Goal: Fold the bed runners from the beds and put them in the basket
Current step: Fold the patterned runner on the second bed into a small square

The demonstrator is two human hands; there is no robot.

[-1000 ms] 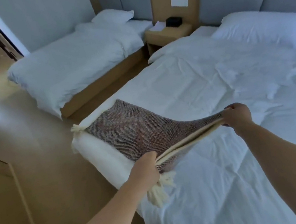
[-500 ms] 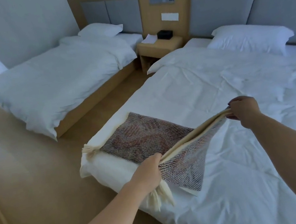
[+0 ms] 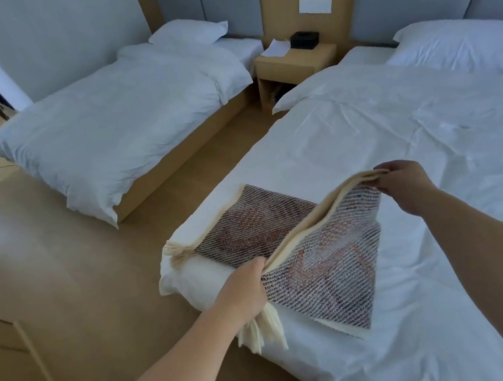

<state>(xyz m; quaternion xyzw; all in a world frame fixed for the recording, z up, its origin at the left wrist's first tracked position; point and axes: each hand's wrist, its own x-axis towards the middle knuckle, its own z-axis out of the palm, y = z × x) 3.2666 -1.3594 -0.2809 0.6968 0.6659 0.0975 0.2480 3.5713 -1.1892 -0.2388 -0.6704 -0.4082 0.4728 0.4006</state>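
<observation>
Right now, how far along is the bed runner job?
Done: the far bed carries no runner, though where its runner went is not visible. In hand: the left hand and right hand each hold a grip on the cream edge of the woven bed runner, lifted mid-fold over the near bed. Left: finishing the fold and putting it in the basket, which is out of view.
</observation>
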